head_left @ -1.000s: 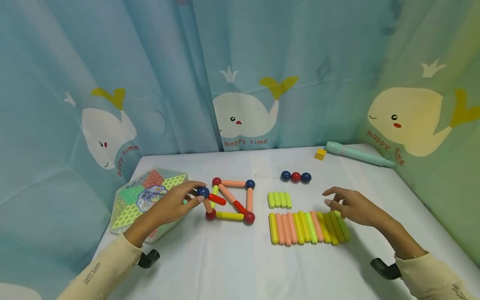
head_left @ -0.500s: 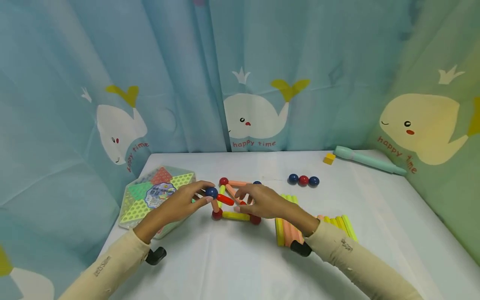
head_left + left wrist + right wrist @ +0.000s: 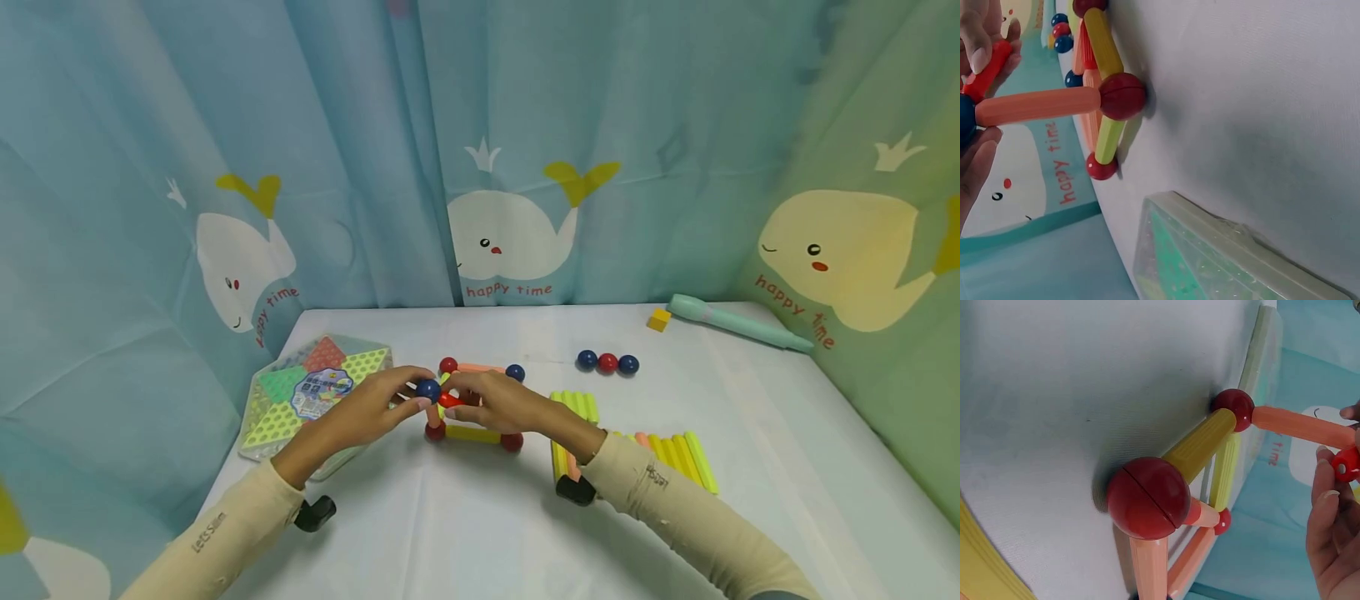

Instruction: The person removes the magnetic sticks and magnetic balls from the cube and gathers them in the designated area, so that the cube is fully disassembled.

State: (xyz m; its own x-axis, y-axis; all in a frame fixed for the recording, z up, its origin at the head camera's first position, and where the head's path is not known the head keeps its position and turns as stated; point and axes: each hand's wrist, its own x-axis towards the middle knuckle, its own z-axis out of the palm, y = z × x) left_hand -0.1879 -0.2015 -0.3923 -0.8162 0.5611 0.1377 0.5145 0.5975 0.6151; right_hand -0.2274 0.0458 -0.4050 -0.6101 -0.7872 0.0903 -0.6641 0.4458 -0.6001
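Note:
My left hand [image 3: 378,404] pinches a dark blue ball [image 3: 428,390] between thumb and fingers. Below the ball, a salmon rod [image 3: 1038,105] rises from a red corner ball [image 3: 1122,96] of a flat rod-and-ball frame on the table. My right hand [image 3: 498,402] pinches a short red rod [image 3: 990,70], one end at the blue ball and its free end pointing outward in the right wrist view. A yellow rod [image 3: 472,434] forms the frame's near side, ending at another red ball [image 3: 1149,497]. The right hand hides part of the frame in the head view.
Rows of yellow, green and salmon rods [image 3: 678,457] lie right of the frame, partly under the right forearm. Behind them sit two blue balls and a red ball [image 3: 607,363]. A clear box [image 3: 273,408] stands left; a yellow cube [image 3: 659,320] and teal pen-shaped object [image 3: 738,323] lie at the back.
My right hand has come left from over the row of rods to the red rod and now pinches it. The left hand keeps its hold on the blue ball.

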